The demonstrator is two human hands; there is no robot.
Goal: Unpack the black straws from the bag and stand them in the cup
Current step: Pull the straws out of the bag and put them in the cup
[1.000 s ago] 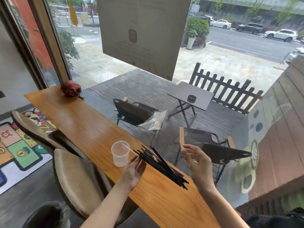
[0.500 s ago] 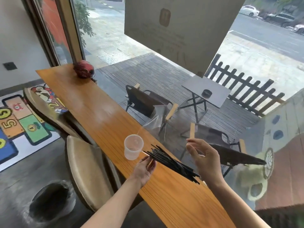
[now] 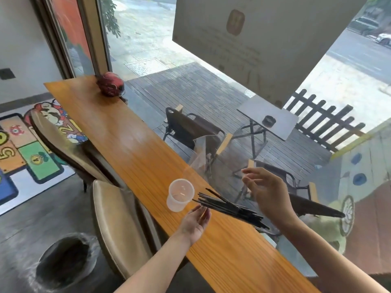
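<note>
Straws: the thin black plastic straws [image 3: 230, 208] lie in a loose pile on the long orange wooden counter [image 3: 127, 144], just right of the cup, with their far tips close to its side.
Cup: the small clear plastic cup [image 3: 179, 195] stands upright near the near edge of the counter and looks empty.
Bag: the clear plastic bag [image 3: 202, 154] leans by the window, a bit farther away.
Left hand: the left hand [image 3: 195, 223] is open, palm up, fingers right by the straw tips, holding nothing.
Right hand: the right hand [image 3: 267, 193] is open, fingers spread, above the pile, holding nothing.
Might go wrong: the cup looks light. A bump or a heavy bunch of long straws could tip it over. Loose straws could roll off the edge.
</note>
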